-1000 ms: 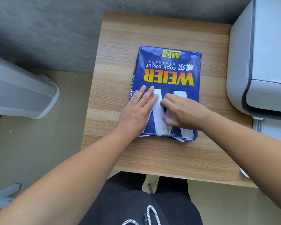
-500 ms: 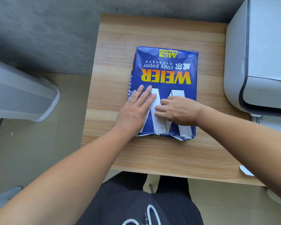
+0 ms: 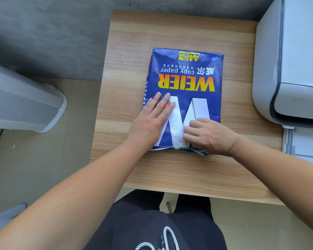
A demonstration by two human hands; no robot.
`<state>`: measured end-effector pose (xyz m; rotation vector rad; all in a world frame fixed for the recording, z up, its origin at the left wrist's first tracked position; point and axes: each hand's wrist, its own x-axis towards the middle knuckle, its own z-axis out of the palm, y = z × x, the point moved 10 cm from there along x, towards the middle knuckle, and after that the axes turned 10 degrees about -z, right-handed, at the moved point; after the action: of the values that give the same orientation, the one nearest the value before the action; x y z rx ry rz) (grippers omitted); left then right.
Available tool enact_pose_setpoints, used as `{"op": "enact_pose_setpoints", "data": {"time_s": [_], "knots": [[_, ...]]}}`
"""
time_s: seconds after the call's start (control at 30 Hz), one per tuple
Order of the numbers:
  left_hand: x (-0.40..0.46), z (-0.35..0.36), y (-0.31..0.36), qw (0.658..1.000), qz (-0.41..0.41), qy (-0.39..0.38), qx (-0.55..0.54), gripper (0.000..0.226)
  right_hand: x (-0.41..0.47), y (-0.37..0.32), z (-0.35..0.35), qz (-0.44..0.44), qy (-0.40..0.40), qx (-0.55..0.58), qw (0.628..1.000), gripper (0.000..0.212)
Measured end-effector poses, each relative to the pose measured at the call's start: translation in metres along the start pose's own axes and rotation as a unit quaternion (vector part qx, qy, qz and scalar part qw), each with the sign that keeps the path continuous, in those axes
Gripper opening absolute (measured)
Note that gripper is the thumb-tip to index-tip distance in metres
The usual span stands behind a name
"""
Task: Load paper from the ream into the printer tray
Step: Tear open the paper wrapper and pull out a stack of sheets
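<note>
A ream of copy paper (image 3: pixel 186 78) in a blue wrapper with yellow lettering lies flat in the middle of the wooden table (image 3: pixel 126 56). Its near end looks torn and crumpled. My left hand (image 3: pixel 150 121) lies flat on the ream's near left corner, fingers spread. My right hand (image 3: pixel 210 136) rests on the near right part with fingers curled, pinching the wrapper close to the torn end. The grey-white printer (image 3: pixel 287 69) stands at the table's right side. Part of its paper tray (image 3: pixel 304 147) shows at the right edge, beside my right forearm.
A grey concrete wall runs behind the table. A white, grey-edged object (image 3: pixel 25 105) stands on the tiled floor to the left. My legs in black trousers are under the table's near edge.
My right hand has slid along the wrapper toward the ream's near end, fingers still curled. My left hand has stayed flat in place. The ream has not moved.
</note>
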<state>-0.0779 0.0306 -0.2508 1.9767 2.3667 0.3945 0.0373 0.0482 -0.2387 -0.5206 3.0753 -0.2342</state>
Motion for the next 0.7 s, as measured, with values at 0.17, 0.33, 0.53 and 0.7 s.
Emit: {"op": "enact_pose_setpoints", "data": {"time_s": [0.17, 0.33, 0.53, 0.7], "knots": [[-0.001, 0.000, -0.001, 1.000, 0.007, -0.001, -0.003, 0.058, -0.010, -0.004, 0.002, 0.037, 0.028, 0.021, 0.999, 0.013], [-0.002, 0.001, -0.003, 1.000, 0.011, 0.007, -0.010, 0.058, -0.014, -0.004, -0.002, 0.054, 0.047, 0.030, 0.997, 0.015], [-0.002, 0.002, -0.002, 1.000, 0.005, 0.010, -0.024, 0.060, -0.009, 0.012, -0.016, 0.123, 0.080, 0.095, 0.985, 0.025], [-0.002, 0.000, -0.002, 0.999, 0.001, 0.012, -0.036, 0.061, -0.005, 0.030, -0.023, 0.236, 0.110, 0.125, 0.957, 0.048]]}}
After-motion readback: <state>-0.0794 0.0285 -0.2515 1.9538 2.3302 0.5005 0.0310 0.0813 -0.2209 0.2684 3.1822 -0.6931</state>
